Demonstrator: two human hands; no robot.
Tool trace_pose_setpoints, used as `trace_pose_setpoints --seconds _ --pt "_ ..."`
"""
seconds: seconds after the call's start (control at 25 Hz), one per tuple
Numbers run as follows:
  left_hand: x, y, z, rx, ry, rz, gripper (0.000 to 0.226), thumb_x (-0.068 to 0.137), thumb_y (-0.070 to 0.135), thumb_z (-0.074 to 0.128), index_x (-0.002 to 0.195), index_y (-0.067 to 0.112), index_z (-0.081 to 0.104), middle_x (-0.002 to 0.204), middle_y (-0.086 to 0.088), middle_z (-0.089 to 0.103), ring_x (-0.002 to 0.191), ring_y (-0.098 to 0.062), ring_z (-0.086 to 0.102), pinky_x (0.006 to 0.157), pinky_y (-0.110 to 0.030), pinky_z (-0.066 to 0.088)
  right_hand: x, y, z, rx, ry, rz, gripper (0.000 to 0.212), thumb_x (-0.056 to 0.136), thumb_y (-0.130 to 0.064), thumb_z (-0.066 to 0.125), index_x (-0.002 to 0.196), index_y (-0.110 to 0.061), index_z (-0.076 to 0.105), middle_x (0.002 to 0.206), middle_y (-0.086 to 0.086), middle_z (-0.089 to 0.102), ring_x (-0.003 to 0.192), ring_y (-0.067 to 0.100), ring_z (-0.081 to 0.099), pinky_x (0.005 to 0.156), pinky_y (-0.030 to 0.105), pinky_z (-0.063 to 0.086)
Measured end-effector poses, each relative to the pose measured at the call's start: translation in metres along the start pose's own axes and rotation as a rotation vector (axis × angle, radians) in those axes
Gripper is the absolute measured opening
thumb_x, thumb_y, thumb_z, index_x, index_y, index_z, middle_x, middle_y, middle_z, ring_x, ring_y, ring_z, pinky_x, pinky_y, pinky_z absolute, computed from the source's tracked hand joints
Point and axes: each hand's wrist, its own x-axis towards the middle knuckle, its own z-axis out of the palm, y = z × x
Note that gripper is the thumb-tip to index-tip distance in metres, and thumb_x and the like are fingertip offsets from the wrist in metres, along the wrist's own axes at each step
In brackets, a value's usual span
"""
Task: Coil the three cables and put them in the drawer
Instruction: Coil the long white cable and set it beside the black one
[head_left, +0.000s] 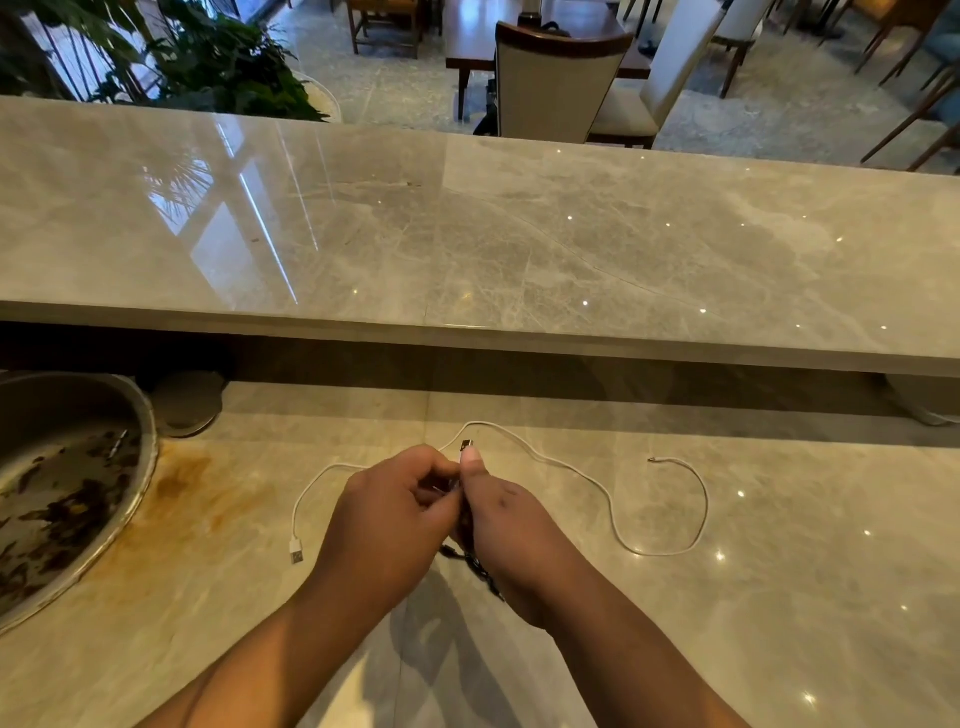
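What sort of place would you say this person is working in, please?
Most likely the staff side of a restaurant or café bar: a raised marble counter, a stained metal sink set into the lower worktop, and dining tables with upholstered chairs beyond.

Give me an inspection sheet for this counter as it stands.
Surface: glossy marble counter, with a rust-coloured stain beside the basin.
Job's things: dark cable in hand; white cable lying loose; drawer not seen.
Clutter: metal basin with brown debris, at left.
Hands: left hand and right hand both pinch the dark cable in their fingers; its plug is at the right thumb.
Cables: white cable uncoiled on both sides of the hands; cannot tell whether it is one or two.
Surroundings: raised marble bar, chair and plant beyond.
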Motion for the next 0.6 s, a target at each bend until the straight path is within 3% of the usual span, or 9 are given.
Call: trace_pose_setpoints --seconds 0.12,0.2,0.28,0.44,0.52,0.6 --pt "0.008 -0.008 -0.001 -0.377 0.002 -0.219 0.009 0.093 0.015 0.074 0.093 0.023 0.078 0.084 0.005 0.08 0.08 -0.008 0.077 0.068 -0.021 0.062 -0.008 0.0 0.002 -0.185 -0.016 -0.069 0.04 0.112 -0.057 0.028 0.116 -0.043 0.065 0.107 -0.019 0.068 0.101 0.0 0.062 0.1 0.031 0.049" --pt "0.007 -0.013 0.0 -0.575 -0.023 -0.367 0.005 0.092 0.01 0.075 0.094 0.013 0.078 0.086 -0.005 0.081 0.081 -0.018 0.079 0.071 -0.028 0.063 -0.009 0.005 0.004 -0.394 -0.018 -0.144 0.034 0.112 -0.051 0.034 0.128 -0.038 0.06 0.117 -0.012 0.07 0.104 0.006 0.065 0.098 0.038 0.054" --pt "0.005 -0.019 0.007 -0.642 -0.033 -0.442 0.004 0.091 0.012 0.078 0.095 0.011 0.078 0.086 -0.01 0.08 0.081 -0.023 0.078 0.073 -0.033 0.061 -0.011 0.006 0.006 -0.622 0.022 -0.227 0.033 0.112 -0.042 0.039 0.14 -0.032 0.052 0.13 -0.007 0.068 0.109 0.01 0.065 0.096 0.035 0.053" --pt "0.013 -0.03 0.011 -0.799 0.03 -0.571 0.006 0.093 0.011 0.075 0.096 0.006 0.076 0.088 -0.018 0.08 0.078 -0.023 0.076 0.077 -0.039 0.059 -0.023 0.006 0.019 -0.981 0.022 -0.465 0.054 0.112 -0.025 0.039 0.165 -0.019 0.031 0.168 0.004 0.042 0.153 0.02 0.042 0.123 0.035 0.036" --pt "0.022 -0.039 0.007 -0.76 0.039 -0.556 0.009 0.093 0.014 0.076 0.094 0.004 0.074 0.085 -0.017 0.078 0.077 -0.024 0.073 0.08 -0.041 0.06 -0.029 0.005 0.019 -0.97 0.046 -0.548 0.049 0.11 -0.029 0.04 0.159 -0.027 0.042 0.158 0.0 0.056 0.143 0.019 0.054 0.115 0.038 0.046" --pt "0.025 -0.044 0.002 -0.699 0.012 -0.506 0.012 0.093 0.015 0.076 0.093 0.004 0.074 0.084 -0.013 0.078 0.077 -0.023 0.074 0.082 -0.04 0.062 -0.031 0.003 0.008 -0.832 0.221 -0.578 0.037 0.107 -0.032 0.048 0.141 -0.036 0.062 0.131 -0.01 0.073 0.111 0.009 0.068 0.09 0.025 0.055"
